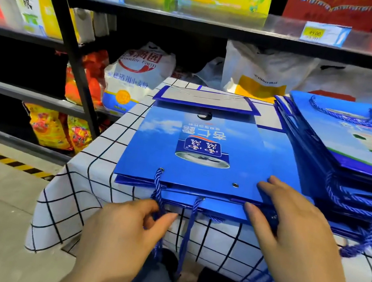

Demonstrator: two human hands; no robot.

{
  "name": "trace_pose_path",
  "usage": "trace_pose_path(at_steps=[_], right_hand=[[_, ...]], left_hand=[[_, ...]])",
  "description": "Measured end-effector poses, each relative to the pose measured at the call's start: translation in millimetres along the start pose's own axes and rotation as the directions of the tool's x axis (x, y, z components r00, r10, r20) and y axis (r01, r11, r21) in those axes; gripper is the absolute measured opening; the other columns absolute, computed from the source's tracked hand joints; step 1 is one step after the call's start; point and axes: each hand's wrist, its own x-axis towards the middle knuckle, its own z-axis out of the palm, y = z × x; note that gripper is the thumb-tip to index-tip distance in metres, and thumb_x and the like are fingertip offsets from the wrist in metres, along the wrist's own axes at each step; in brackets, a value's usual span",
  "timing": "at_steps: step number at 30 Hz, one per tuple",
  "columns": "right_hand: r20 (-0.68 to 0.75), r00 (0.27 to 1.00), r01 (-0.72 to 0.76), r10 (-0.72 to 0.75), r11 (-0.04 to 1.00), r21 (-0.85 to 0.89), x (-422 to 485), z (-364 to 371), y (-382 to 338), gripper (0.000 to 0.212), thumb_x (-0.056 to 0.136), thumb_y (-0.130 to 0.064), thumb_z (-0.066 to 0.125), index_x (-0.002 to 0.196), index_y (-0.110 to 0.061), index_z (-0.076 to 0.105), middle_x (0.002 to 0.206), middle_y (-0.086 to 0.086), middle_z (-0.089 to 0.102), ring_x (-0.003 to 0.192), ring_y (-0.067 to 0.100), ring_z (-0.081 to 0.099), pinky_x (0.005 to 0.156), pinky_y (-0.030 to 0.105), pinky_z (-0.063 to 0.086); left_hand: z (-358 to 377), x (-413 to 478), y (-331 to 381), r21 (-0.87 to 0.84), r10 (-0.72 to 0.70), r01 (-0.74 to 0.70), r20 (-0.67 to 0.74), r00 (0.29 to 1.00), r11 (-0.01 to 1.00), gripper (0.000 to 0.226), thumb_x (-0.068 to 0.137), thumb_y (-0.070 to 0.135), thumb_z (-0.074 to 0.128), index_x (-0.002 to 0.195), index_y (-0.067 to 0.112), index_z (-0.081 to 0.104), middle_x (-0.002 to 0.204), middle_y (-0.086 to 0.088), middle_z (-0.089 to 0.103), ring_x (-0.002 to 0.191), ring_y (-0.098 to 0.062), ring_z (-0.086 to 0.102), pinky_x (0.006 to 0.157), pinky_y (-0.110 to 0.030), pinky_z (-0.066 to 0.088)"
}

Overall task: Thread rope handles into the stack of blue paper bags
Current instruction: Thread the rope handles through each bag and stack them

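A flat blue paper bag (203, 151) lies on the checked tablecloth (93, 165), its mouth edge toward me. A blue rope (158, 185) comes out of the bag's left eyelet and hangs over the table edge. My left hand (126, 231) pinches that rope between thumb and fingers just below the bag's edge. The right eyelet (235, 185) has no rope in it. My right hand (292, 233) grips the bag's near right corner, thumb under the top layer and fingers on top. A second blue rope end (191, 224) dangles from a lower layer.
A stack of blue bags with rope handles (353, 152) lies at the right of the table. Black shelves (72, 54) with flour sacks and packaged goods stand behind and to the left. Tiled floor with yellow-black tape (4, 158) lies left. My knees are below the table edge.
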Motion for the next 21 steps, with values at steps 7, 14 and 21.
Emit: trace_pose_path(at_steps=[7,14,21], right_hand=[[-0.165,0.976,0.166,-0.144,0.978,0.128,-5,5,-6,0.039,0.083,-0.042,0.045,0.101,-0.016,0.067,0.106,0.000,0.065,0.105,0.016,0.053,0.095,0.029,0.036],[-0.002,0.938,0.329,-0.346,0.890,0.315,-13,4,-37,0.044,0.083,-0.067,0.033,0.080,-0.032,0.059,0.058,-0.018,0.045,0.057,0.002,0.040,0.048,0.018,0.035],[0.137,0.961,0.074,-0.239,0.703,0.707,-2,-10,-39,0.034,0.065,-0.057,0.052,0.065,-0.023,0.055,0.052,-0.001,0.047,0.046,0.005,0.039,0.047,0.015,0.029]], left_hand=[[-13,2,11,-0.702,-0.125,0.338,0.337,0.933,0.626,0.026,0.077,0.019,0.067,0.055,0.004,0.064,0.047,-0.008,0.059,0.037,-0.011,0.047,0.041,-0.017,0.040],[-30,15,36,-0.866,-0.057,0.466,0.464,0.884,0.181,0.021,0.056,0.031,0.061,0.056,0.013,0.071,0.047,-0.007,0.058,0.034,-0.011,0.048,0.038,-0.016,0.039],[-29,20,40,-0.887,0.024,0.419,0.432,0.902,0.196,0.019,0.063,0.033,0.070,0.062,0.014,0.073,0.043,-0.003,0.052,0.033,-0.010,0.040,0.038,-0.015,0.035]])
